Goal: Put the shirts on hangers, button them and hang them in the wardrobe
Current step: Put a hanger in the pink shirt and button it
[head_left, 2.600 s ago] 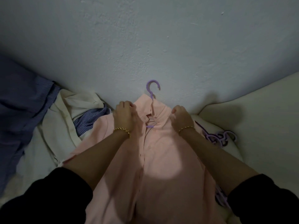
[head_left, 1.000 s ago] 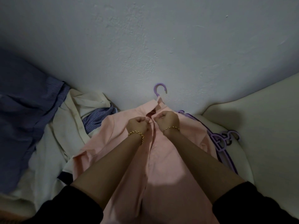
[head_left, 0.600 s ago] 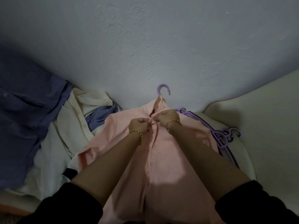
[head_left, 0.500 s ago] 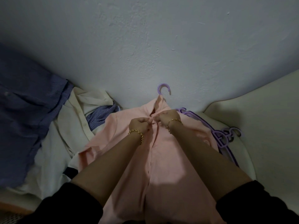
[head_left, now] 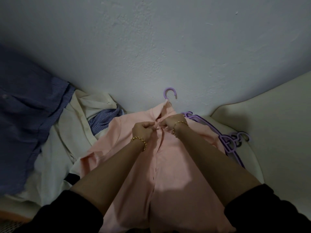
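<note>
The shirt lies under the fingers, on a hanger that pokes out just beyond them. Both curled, the left hand and right hand pinch the placket edges near the collar: top-button fastening, I judge. Next, thread the button, then work lower. The collar points away from the person, and the long axis runs back toward them. Right of the fingers lie spare hangers.

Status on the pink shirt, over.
Left hand and right hand pinch pink shirt front under the collar. Shirt on purple hanger, hook showing. Nothing blocking; spare hangers lie right.
</note>
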